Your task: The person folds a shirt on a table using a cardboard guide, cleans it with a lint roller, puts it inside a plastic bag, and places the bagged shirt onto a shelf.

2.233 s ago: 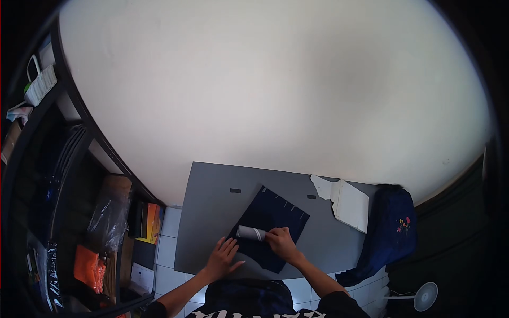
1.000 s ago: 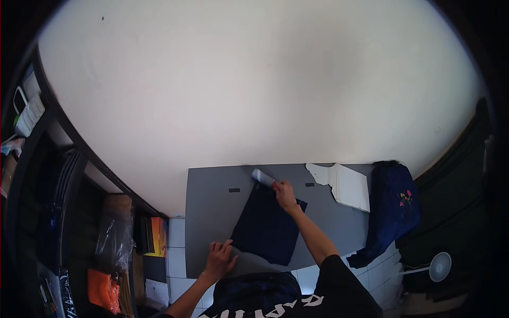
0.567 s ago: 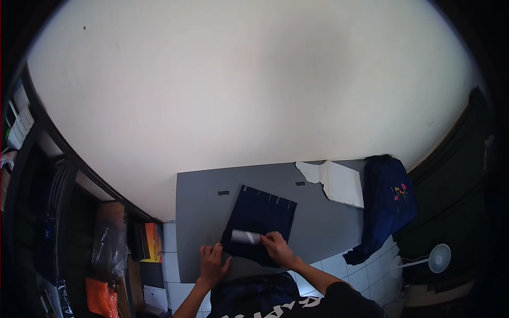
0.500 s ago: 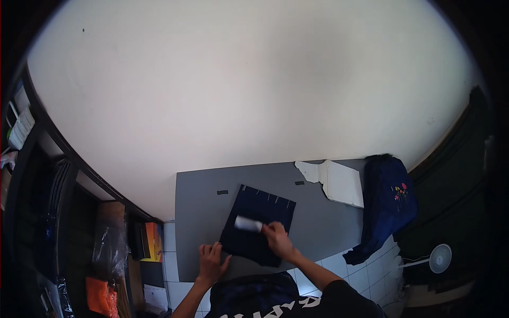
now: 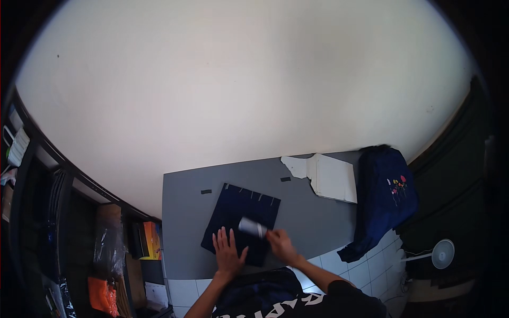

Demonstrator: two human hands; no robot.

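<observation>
The left hand (image 5: 228,252) is pressing flat, fingers spread, on the near edge of the dark navy folded cloth (image 5: 241,220) lying on the grey rectangular table (image 5: 307,217). The right hand (image 5: 280,245) is gripping a white cylindrical lint roller (image 5: 253,227), resting on the cloth at 4 o'clock from its centre.

A single head-worn fisheye camera is looking steeply down from well above the bench (image 5: 191,249). The bench is sitting small at 6 o'clock, a white wall (image 5: 244,85) is filling the frame toward 12, and shelves (image 5: 47,212) are curving along 8 o'clock.
</observation>
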